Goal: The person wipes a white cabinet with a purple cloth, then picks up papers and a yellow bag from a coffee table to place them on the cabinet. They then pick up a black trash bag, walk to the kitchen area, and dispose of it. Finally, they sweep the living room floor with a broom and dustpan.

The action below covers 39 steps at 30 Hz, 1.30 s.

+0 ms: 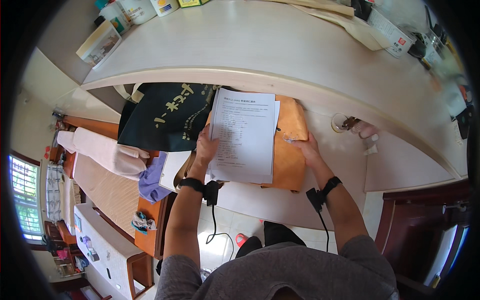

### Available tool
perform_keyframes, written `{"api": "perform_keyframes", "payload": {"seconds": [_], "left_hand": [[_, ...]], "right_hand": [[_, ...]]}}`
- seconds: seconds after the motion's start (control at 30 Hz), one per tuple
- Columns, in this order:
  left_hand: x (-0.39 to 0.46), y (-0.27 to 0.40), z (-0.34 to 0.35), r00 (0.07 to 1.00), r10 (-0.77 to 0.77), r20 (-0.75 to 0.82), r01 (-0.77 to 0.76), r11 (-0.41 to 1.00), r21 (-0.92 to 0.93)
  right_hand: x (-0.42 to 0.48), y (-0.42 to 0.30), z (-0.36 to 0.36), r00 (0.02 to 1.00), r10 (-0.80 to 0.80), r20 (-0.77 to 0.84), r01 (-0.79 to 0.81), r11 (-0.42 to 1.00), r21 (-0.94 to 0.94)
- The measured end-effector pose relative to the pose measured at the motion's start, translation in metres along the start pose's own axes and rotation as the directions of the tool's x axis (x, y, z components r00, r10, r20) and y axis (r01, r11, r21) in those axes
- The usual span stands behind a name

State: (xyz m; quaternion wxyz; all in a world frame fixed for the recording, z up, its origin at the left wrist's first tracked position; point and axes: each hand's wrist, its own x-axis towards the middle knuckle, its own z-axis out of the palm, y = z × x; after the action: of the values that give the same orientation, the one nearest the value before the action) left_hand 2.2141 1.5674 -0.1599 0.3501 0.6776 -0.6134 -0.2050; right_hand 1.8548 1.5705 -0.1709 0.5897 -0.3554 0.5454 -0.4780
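Observation:
A stack of printed paper sheets (243,135) with handwriting lies upright before me, over an orange-brown folder or envelope (290,157). My left hand (207,145) grips the left edge of the sheets, its thumb on top. My right hand (307,147) holds the right edge of the orange-brown envelope, thumb on its front beside a worn, torn-looking patch. Left of the papers lies a dark green bag (165,116) with gold lettering and pale handles. Below the bag, partly behind my left wrist, is a white board or folder (173,168). Both wrists wear black straps with cabled devices.
A pale shelf (255,41) spans above, carrying bottles, a tub (99,45) and a white container (392,33). On the lower surface (337,168) at right stand a glass jar (339,123) and small items. A bed (107,180) is at left, a dark red door (412,225) at right.

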Motion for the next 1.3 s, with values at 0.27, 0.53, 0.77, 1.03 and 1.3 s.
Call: {"api": "perform_keyframes", "payload": {"seconds": [0.27,0.53,0.77,1.03,1.3], "left_hand": [[-0.112,-0.001,-0.041,0.931,-0.241,-0.273,0.325,0.887,0.329],[-0.108,-0.019,-0.01,0.876,-0.455,-0.16,0.414,0.879,-0.236],[-0.076,-0.01,-0.039,0.613,-0.427,0.665,0.728,-0.021,-0.685],[-0.072,-0.033,-0.032,0.745,-0.576,0.336,0.597,0.352,-0.721],[-0.122,-0.034,-0.012,0.856,0.106,-0.507,0.122,0.91,0.397]], "right_hand": [[-0.039,0.009,-0.027,0.987,0.07,-0.148,-0.07,0.998,0.008],[-0.062,0.028,-0.018,1.0,0.007,0.006,-0.006,0.998,-0.06],[-0.058,0.018,-0.02,0.998,0.064,0.003,-0.064,0.994,0.086],[-0.046,0.033,-0.024,0.966,-0.224,-0.129,0.143,0.879,-0.455],[-0.07,0.031,-0.092,0.904,-0.406,0.132,0.108,-0.08,-0.991]]}}
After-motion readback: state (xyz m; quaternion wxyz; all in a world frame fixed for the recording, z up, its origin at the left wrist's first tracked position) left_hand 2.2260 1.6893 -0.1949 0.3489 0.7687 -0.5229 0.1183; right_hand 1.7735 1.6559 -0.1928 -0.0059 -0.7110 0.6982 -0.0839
